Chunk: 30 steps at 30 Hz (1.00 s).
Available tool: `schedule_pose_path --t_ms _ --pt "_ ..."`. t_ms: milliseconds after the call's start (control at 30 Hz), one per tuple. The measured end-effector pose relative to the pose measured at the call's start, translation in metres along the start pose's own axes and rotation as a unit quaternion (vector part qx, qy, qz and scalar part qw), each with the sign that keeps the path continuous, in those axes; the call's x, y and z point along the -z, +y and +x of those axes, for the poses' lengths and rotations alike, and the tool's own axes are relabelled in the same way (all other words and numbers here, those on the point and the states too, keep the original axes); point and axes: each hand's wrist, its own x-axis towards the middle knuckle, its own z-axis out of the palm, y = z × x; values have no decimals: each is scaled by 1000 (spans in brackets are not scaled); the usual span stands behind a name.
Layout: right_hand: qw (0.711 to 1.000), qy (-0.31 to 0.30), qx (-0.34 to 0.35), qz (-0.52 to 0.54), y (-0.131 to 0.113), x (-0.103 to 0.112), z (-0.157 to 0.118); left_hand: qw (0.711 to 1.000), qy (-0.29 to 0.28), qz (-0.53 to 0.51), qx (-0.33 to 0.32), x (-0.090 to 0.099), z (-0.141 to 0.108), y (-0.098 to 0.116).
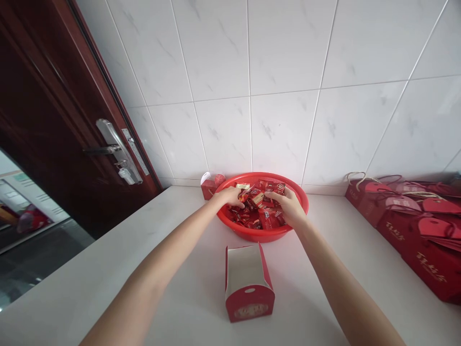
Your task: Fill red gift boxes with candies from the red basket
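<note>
A round red plastic basket (262,236) holds a heap of small candies in red wrappers (268,218), a few with cream or gold parts. My left hand (230,196) reaches over its left side, fingers curled among the wrapped candies at their tips. Over the right side is my right hand (292,206), thumb and fingers bent round a red-wrapped candy (280,188); its far fingers are partly hidden. Nearer to me, between my forearms, stands a red cardboard box (249,302), its top open and its pale inside showing.
Several red gift bags (399,230) with cord handles line the right side of the white tabletop (173,288). A small red box (208,186) sits behind the basket's left rim. The tiled wall (223,129) rises behind; a dark red door (65,96) stands at left.
</note>
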Motion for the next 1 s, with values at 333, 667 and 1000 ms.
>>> schedule_pose_path --t_ms 333,667,1000 --pt "1000 -5 6 -3 2 2 2 976 -2 -212 -53 -4 0 -2" --pt "1000 3 13 28 1 1 0 947 17 -311 -83 -1 -12 6" --pt "999 17 9 28 0 1 0 965 177 -193 -26 -9 -2 -7"
